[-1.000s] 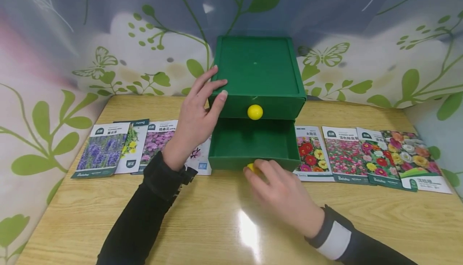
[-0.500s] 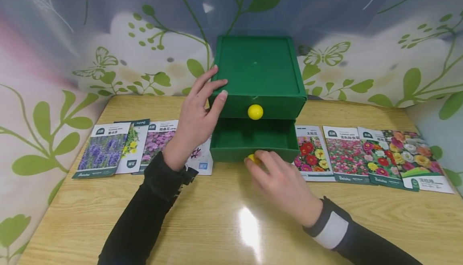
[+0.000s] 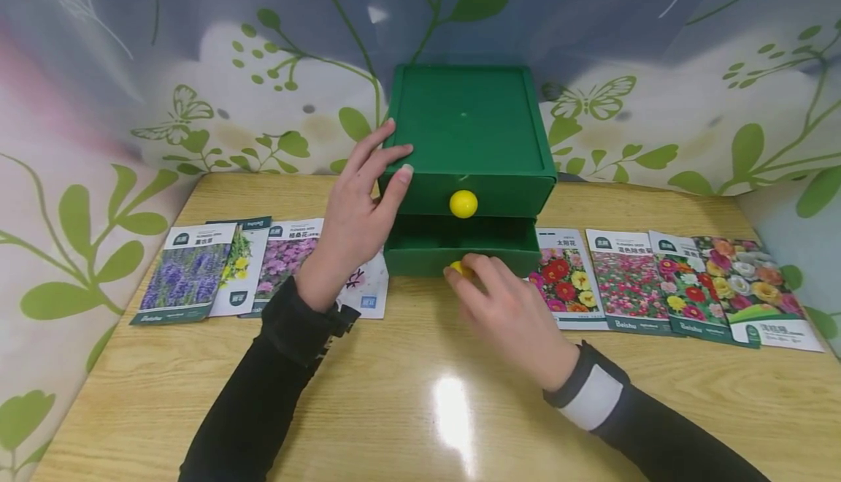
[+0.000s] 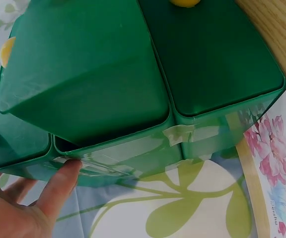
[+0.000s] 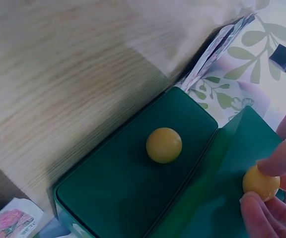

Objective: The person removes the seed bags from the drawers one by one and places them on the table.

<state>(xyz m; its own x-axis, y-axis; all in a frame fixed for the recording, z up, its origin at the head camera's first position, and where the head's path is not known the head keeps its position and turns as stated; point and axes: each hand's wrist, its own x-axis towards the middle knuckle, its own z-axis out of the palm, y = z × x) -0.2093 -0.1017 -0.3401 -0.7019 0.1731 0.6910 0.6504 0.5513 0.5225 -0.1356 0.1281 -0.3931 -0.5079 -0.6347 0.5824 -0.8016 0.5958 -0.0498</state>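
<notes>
Right hand (image 3: 511,314) is pinching the round yellow knob (image 5: 258,184) on the half-out green plastic middle drawer (image 3: 420,264). Left hand (image 3: 358,212), spread, is touching its boxy green cabinet (image 3: 468,120); crooked pushing could cause jamming.

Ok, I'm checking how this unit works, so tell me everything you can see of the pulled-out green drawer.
The pulled-out drawer is a plain green open-topped tray, apparently smooth plastic, with a round yellow knob on its front. It juts partway toward the person from a green cabinet, between a closed top drawer and a closed bottom drawer. The person's right grip pinches the knob. Nothing shows in the visible part of its inside; the rest is hidden.
</notes>
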